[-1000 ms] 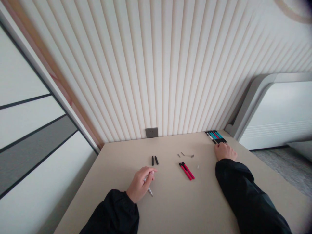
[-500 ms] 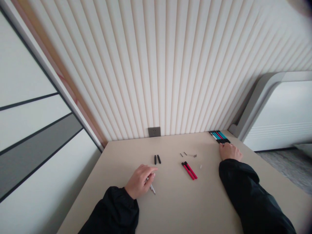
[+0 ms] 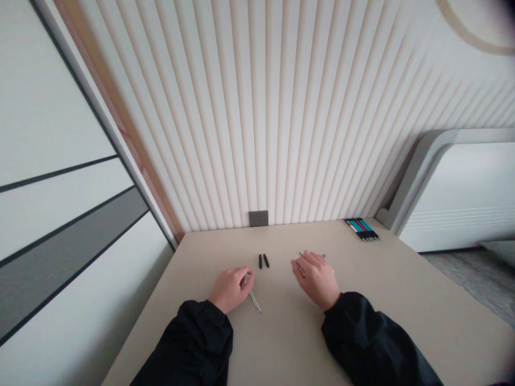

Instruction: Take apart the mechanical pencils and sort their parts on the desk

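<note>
My left hand [image 3: 231, 288] rests low over the left-centre of the table with its fingers curled. Thumb and forefinger close around the upper part of two thin silvery pen refills [image 3: 255, 303], whose tips stick out toward me. Two short black pen grips [image 3: 263, 261] lie side by side just beyond that hand. To the right, my right hand [image 3: 317, 277] hovers palm down with bent fingers slightly apart. It covers the spot where red pen barrels lay, so they are hidden. Small metal parts [image 3: 302, 252] peep out past its fingers.
Several assembled pens [image 3: 362, 229] in teal, red, white and black lie in a row at the far right corner of the beige table [image 3: 277, 354]. A wall socket [image 3: 258, 218] sits above the back edge. A white cabinet stands left, a pale headboard [image 3: 462, 187] right.
My right hand has left the pen row and swung left over the red barrels and small parts. My left forefinger has curled in; the refills stay about where they were. The view has shifted slightly.
</note>
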